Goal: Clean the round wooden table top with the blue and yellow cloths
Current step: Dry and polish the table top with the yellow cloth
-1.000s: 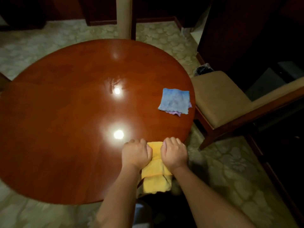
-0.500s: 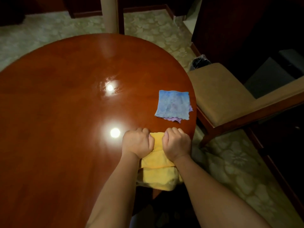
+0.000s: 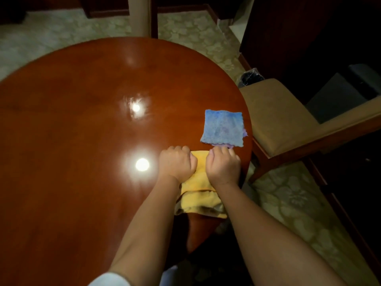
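The round wooden table top (image 3: 82, 141) is glossy and reddish brown, with two bright lamp reflections. A yellow cloth (image 3: 199, 195) lies folded near the table's right front edge. My left hand (image 3: 176, 164) and my right hand (image 3: 223, 167) sit side by side on its far end, fingers curled down over the cloth. The fingertips are hidden under the knuckles. A blue cloth (image 3: 223, 127), folded square with a purple layer showing beneath it, lies flat just beyond my right hand, close to the table's right edge.
A chair with a tan cushion (image 3: 276, 114) and dark wooden frame stands right beside the table's right edge. A pale pillar (image 3: 138, 15) rises behind the table. A dark bin (image 3: 250, 77) sits behind the chair. Patterned carpet surrounds the table.
Both hands have pushed the yellow cloth forward across the table, from the near edge toward the blue cloth. More of the yellow cloth now lies on the table top.
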Demonstrator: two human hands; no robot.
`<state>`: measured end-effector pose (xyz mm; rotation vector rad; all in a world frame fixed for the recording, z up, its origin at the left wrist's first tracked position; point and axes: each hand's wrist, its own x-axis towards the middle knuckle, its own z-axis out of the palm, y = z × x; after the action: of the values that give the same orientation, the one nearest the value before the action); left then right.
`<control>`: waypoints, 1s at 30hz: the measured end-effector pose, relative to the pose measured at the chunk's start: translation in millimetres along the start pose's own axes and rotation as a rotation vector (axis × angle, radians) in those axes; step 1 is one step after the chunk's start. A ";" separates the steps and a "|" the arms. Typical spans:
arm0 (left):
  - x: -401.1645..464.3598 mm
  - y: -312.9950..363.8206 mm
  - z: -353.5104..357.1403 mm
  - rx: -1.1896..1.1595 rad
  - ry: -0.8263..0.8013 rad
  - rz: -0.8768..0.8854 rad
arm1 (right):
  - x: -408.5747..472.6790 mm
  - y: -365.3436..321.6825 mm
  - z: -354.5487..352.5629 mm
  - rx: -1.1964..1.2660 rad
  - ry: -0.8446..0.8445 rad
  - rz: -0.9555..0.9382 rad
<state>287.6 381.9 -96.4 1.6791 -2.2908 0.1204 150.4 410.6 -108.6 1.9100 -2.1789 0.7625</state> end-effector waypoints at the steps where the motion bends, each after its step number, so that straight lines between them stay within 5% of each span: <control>1: -11.6 -2.4 -2.8 0.000 -0.009 -0.028 | -6.9 -7.0 -2.6 -0.018 -0.012 -0.005; 13: -116.8 -30.2 -40.8 0.064 -0.025 -0.330 | -62.3 -62.3 -20.2 0.016 -0.156 -0.292; 30: 2.5 -114.0 -10.4 0.100 0.055 -0.337 | 57.5 -112.9 67.8 0.102 -0.050 -0.279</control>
<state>396.4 346.3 -98.0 2.0572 -1.9587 0.2068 263.0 321.4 -111.1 2.2423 -1.8738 0.7951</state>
